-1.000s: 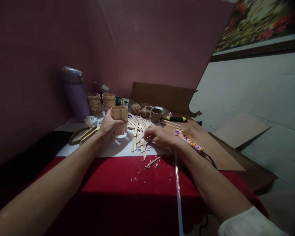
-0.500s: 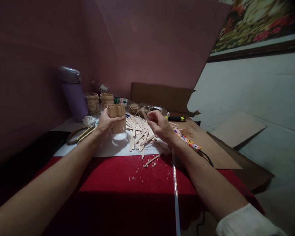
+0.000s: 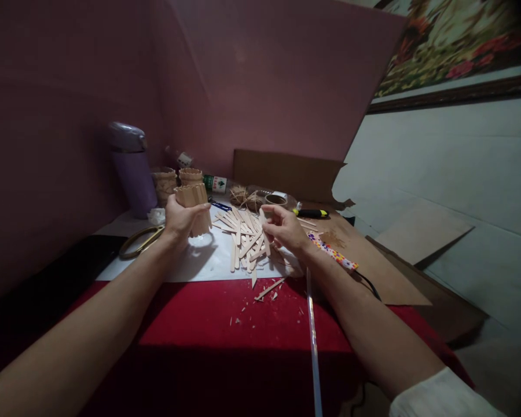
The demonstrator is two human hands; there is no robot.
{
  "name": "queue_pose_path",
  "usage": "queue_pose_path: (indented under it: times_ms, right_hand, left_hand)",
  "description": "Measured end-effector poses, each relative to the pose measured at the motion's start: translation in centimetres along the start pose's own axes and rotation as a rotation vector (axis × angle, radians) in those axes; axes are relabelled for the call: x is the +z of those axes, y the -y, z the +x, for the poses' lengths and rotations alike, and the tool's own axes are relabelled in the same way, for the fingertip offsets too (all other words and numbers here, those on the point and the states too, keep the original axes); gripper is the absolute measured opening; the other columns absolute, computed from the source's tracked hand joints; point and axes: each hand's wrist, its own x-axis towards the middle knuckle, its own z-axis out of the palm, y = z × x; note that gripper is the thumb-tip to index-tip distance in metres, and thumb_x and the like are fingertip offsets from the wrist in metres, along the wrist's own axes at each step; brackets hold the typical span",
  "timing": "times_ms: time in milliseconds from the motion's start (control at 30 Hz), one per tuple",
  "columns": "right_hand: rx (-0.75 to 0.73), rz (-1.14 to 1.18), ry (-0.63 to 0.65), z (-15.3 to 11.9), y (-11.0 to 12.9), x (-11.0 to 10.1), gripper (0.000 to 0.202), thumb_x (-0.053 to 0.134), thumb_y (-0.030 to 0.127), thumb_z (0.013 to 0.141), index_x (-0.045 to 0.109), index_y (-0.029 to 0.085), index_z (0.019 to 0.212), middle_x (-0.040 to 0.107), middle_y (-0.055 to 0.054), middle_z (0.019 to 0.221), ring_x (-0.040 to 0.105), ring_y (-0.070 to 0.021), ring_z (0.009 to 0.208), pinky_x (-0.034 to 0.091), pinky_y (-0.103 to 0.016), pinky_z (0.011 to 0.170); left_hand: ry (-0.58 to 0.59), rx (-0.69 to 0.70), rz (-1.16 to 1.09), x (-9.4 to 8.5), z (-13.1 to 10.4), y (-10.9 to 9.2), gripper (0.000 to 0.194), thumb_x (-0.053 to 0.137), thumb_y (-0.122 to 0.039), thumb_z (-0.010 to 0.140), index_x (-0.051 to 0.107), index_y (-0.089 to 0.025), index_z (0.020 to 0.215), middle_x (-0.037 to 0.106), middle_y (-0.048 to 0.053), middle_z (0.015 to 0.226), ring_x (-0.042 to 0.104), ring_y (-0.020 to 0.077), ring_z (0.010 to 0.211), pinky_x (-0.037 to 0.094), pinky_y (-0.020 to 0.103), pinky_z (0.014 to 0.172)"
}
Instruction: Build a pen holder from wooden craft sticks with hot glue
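Observation:
My left hand (image 3: 180, 219) is wrapped around a cup made of upright wooden craft sticks (image 3: 193, 197), held tilted above the white sheet (image 3: 200, 263). Between the thumb and fingers of my right hand (image 3: 283, 227) is a single craft stick (image 3: 264, 226), pinched near its upper part and roughly upright. Below it spreads a loose pile of craft sticks (image 3: 243, 240). A glue gun with a flowered pattern (image 3: 333, 250) lies beside my right forearm, and a clear glue stick (image 3: 313, 341) runs from it over the table's front.
A purple bottle (image 3: 134, 176) stands at the left, near two more stick cups (image 3: 191, 175). Gold-handled scissors (image 3: 141, 242) lie in front. At the back are twine (image 3: 245, 197), a tape roll (image 3: 276, 200) and a yellow-black tool (image 3: 311, 213). Wood scraps litter the red cloth (image 3: 191, 313).
My left hand has shifted slightly left with the cup, which leans more now. My right hand has turned and moved a little lower, its craft stick now plainly visible.

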Motion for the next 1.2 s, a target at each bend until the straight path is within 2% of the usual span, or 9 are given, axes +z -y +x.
queue_pose_path:
  times_ms: [100, 200, 333, 467, 600, 833, 1133, 1200]
  right_hand:
    - [0.032, -0.035, 0.016, -0.2, -0.1, 0.2, 0.050, 0.055, 0.013, 0.065, 0.056, 0.012, 0.115, 0.053, 0.006, 0.061, 0.047, -0.0085, 0.044, 0.039, -0.024, 0.045]
    - [0.045, -0.011, -0.008, -0.1, -0.2, 0.3, 0.055, 0.055, 0.015, 0.065, 0.055, 0.011, 0.119, 0.054, 0.005, 0.060, 0.047, -0.0091, 0.044, 0.038, -0.024, 0.043]
    - [0.047, 0.030, -0.008, -0.2, 0.1, 0.4, 0.058, 0.057, 0.016, 0.065, 0.054, 0.011, 0.122, 0.052, 0.005, 0.060, 0.047, -0.0089, 0.044, 0.036, -0.023, 0.042]
    - [0.095, 0.051, 0.043, -0.6, 0.3, 0.8, 0.044, 0.056, 0.017, 0.065, 0.059, 0.014, 0.108, 0.052, 0.006, 0.060, 0.045, -0.0077, 0.044, 0.034, -0.022, 0.041]
    - [0.133, 0.072, 0.105, -0.9, -0.7, 1.5, 0.036, 0.058, 0.022, 0.069, 0.058, 0.016, 0.105, 0.050, 0.007, 0.059, 0.042, -0.0073, 0.042, 0.033, -0.021, 0.040]
    - [0.094, -0.111, 0.073, -0.5, -2.4, 1.9, 0.027, 0.061, 0.020, 0.073, 0.064, 0.015, 0.099, 0.057, 0.004, 0.062, 0.049, -0.0094, 0.048, 0.040, -0.023, 0.046]
    - [0.056, -0.220, 0.126, -1.3, -1.2, 2.3, 0.024, 0.061, 0.018, 0.077, 0.067, 0.018, 0.100, 0.063, 0.002, 0.065, 0.057, -0.0125, 0.055, 0.045, -0.024, 0.053]
    - [0.019, -0.273, 0.087, -1.4, -0.8, 2.3, 0.019, 0.060, 0.019, 0.078, 0.070, 0.019, 0.094, 0.067, 0.000, 0.069, 0.061, -0.0141, 0.061, 0.046, -0.025, 0.057]
  left_hand:
    - [-0.066, -0.030, 0.040, -0.1, 0.0, -0.3, 0.065, 0.083, -0.022, 0.041, 0.048, -0.021, 0.095, 0.061, 0.006, 0.093, 0.060, 0.0212, 0.070, 0.054, 0.038, 0.059]
    - [-0.106, -0.026, 0.048, -0.1, 0.0, -0.3, 0.066, 0.083, -0.022, 0.042, 0.047, -0.021, 0.098, 0.061, 0.005, 0.094, 0.061, 0.0206, 0.070, 0.053, 0.036, 0.058]
    - [-0.079, 0.007, 0.059, -0.1, 0.3, 0.3, 0.066, 0.083, -0.023, 0.041, 0.047, -0.021, 0.096, 0.059, 0.005, 0.097, 0.060, 0.0201, 0.072, 0.052, 0.035, 0.060]
    - [-0.033, 0.037, 0.087, -0.1, 0.4, 0.8, 0.067, 0.084, -0.022, 0.040, 0.047, -0.021, 0.095, 0.059, 0.003, 0.095, 0.059, 0.0196, 0.078, 0.050, 0.033, 0.066]
    - [-0.036, 0.046, 0.152, -0.2, 0.4, 0.9, 0.068, 0.084, -0.017, 0.036, 0.047, -0.021, 0.093, 0.058, 0.000, 0.090, 0.058, 0.0178, 0.078, 0.048, 0.030, 0.067]
    - [-0.056, -0.022, 0.131, -0.4, 0.2, 0.7, 0.067, 0.084, -0.019, 0.038, 0.046, -0.021, 0.093, 0.058, -0.001, 0.090, 0.058, 0.0163, 0.075, 0.048, 0.029, 0.065]
    - [0.016, -0.069, 0.141, -0.1, -0.5, 0.3, 0.066, 0.084, -0.019, 0.038, 0.048, -0.022, 0.094, 0.059, -0.001, 0.087, 0.059, 0.0168, 0.072, 0.049, 0.029, 0.062]
    - [0.009, -0.070, 0.133, -0.1, -0.5, 0.2, 0.066, 0.084, -0.018, 0.039, 0.048, -0.022, 0.094, 0.059, -0.001, 0.087, 0.059, 0.0167, 0.072, 0.049, 0.029, 0.062]
